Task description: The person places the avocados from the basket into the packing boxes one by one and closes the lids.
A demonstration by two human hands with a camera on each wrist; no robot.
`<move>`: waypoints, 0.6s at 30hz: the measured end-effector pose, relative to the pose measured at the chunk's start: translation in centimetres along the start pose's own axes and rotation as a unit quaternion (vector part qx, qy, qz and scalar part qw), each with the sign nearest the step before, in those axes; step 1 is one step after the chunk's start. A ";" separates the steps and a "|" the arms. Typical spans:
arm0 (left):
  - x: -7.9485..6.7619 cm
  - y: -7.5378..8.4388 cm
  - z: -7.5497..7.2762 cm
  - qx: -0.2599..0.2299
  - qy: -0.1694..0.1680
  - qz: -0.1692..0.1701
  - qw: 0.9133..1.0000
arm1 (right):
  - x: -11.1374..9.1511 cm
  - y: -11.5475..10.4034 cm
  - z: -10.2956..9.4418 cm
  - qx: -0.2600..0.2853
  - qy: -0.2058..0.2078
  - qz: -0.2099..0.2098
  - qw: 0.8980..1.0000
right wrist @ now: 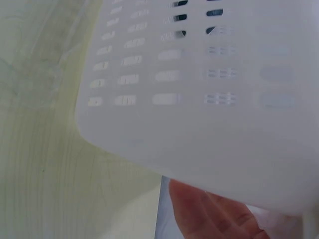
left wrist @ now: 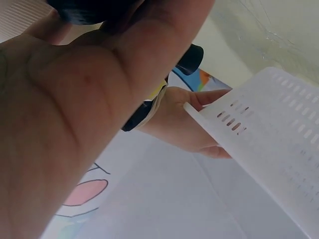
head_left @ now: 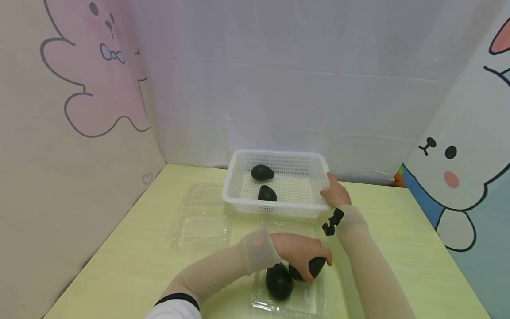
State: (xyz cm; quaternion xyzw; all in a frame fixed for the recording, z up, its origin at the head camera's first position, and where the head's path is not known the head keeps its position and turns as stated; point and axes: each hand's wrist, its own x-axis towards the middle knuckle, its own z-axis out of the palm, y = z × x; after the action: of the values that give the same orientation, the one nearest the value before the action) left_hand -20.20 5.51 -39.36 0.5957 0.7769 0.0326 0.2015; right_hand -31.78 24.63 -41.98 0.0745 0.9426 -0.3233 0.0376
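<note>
My left hand (head_left: 300, 252) grips a dark avocado (head_left: 317, 266) over the near clear plastic container (head_left: 308, 299). Beside it in that container lies a second avocado (head_left: 280, 282). My right hand (head_left: 338, 194) holds the right end of a white slotted basket (head_left: 279, 208), its thumb over the rim. Inside the basket sit two more avocados, one toward the back (head_left: 262, 173) and one by the front wall (head_left: 267, 193). The left wrist view shows the palm (left wrist: 84, 89) below the dark fruit (left wrist: 89, 12). In the right wrist view, fingers (right wrist: 209, 214) lie along the basket's edge.
Left of the basket's front, another clear container (head_left: 201, 226) stands open on the pale yellow table (head_left: 131, 266). A white curtain (head_left: 287, 102) hangs behind the basket. Cartoon-printed panels rise at the left (head_left: 36, 133) and right (head_left: 458, 186) table edges.
</note>
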 end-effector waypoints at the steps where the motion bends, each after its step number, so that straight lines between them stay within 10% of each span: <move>1: -0.1 0.1 0.1 0.009 0.002 -0.003 1.000 | 0.0 0.0 0.0 -0.001 0.000 0.000 1.000; 18: -0.6 1.3 0.9 0.067 0.014 -0.029 0.997 | -0.2 0.1 0.0 -0.006 0.001 -0.010 1.000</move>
State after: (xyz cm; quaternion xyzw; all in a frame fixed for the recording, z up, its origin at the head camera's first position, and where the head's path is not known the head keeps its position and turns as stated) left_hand -18.59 5.18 -39.63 0.5844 0.7972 -0.0171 0.1507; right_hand -31.58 24.65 -42.02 0.0655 0.9451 -0.3184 0.0344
